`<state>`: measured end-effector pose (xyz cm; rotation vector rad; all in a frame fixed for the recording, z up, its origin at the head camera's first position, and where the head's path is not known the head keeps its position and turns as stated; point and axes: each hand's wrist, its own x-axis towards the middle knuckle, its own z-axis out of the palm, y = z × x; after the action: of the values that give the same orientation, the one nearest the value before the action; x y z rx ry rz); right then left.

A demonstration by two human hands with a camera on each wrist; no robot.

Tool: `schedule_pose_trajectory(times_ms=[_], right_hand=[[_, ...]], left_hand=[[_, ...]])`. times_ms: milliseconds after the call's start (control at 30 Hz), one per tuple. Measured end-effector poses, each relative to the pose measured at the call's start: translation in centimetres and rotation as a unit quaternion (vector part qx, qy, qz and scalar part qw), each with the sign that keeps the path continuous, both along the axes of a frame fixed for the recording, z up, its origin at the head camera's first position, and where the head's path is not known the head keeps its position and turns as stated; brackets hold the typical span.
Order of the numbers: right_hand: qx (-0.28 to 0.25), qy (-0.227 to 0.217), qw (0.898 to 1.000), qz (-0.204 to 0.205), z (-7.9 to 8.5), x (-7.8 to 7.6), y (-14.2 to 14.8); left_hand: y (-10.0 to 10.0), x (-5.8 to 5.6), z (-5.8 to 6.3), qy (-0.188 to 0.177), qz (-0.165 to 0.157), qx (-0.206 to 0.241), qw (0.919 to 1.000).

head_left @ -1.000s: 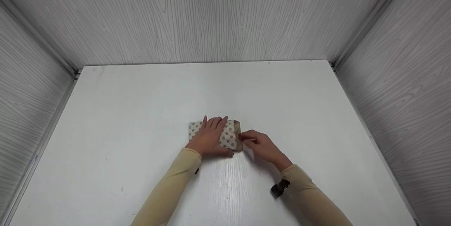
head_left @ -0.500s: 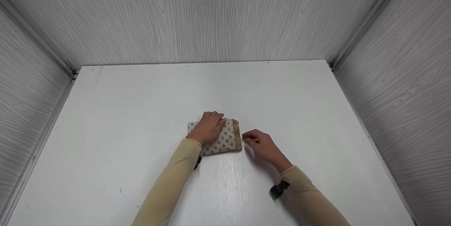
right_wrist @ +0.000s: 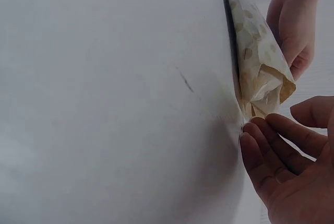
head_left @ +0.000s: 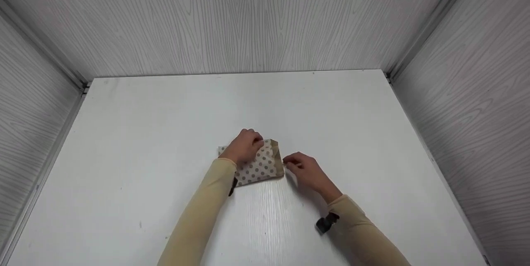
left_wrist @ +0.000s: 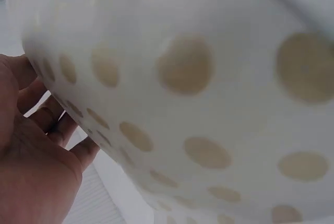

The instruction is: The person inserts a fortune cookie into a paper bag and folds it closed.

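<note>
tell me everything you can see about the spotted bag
The bag looks like paper, off-white with round tan-grey dots. It lies on the white table, set slightly askew. Its mouth faces the right hand, gapes a little and has a brown, creased edge; whether anything is inside cannot be told. The left hand touches its upper side, covering part of the dots, and the right hand's fingertips meet the mouth's edge.

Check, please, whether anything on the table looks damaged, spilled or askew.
No spill or clear damage shows. The bag sits slightly askew to the far edge of the table, and its end near the right hand gapes. A dark mark also stands out on the white top.
</note>
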<state>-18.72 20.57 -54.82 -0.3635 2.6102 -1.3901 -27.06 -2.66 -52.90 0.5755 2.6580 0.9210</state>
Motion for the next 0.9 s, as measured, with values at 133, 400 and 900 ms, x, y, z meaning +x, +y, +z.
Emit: schedule_pose_trajectory(times_ms=[133, 400, 900], right_hand=[[0.003, 0.008, 1.000, -0.002, 0.0, -0.1, 0.0], [-0.019, 0.001, 0.999, -0.035, 0.3, -0.6, -0.1], [-0.088, 0.033, 0.995, -0.041, 3.3, -2.2, -0.5]], left_hand=[[-0.3, 0.0, 0.4, -0.029, 0.030, 0.041, 0.9983], [-1.4, -0.5, 2.8, -0.036, 0.102, 0.151, 0.9826], [-1.3, 1.2, 5.7, -0.050, 0.150, 0.361, 0.9190]])
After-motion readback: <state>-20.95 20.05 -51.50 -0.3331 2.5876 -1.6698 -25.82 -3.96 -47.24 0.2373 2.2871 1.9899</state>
